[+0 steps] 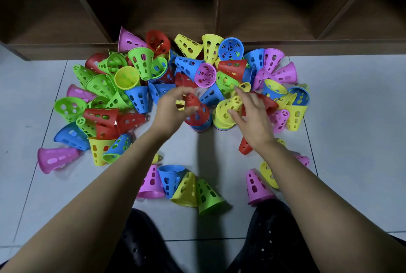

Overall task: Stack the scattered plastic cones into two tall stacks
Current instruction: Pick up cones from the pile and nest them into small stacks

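Many perforated plastic cones in red, yellow, green, blue and pink lie scattered on the tiled floor (351, 119). Two short stacks stand side by side in the middle. The left stack (201, 119) has a red cone on top, and my left hand (172, 111) grips that cone with curled fingers and thumb. A yellow cone tops the right stack (226, 112). My right hand (252, 119) hovers over it with fingers spread and the thumb touching the yellow cone. A red cone (269, 102) lies partly hidden under this hand.
A dark wooden shelf unit (219, 20) runs along the back, right behind the pile. Loose cones lie near me: a pink, blue, yellow and green group (178, 185), a pink cone (257, 185) and a red one (244, 147). My knees (270, 239) are at the bottom edge.
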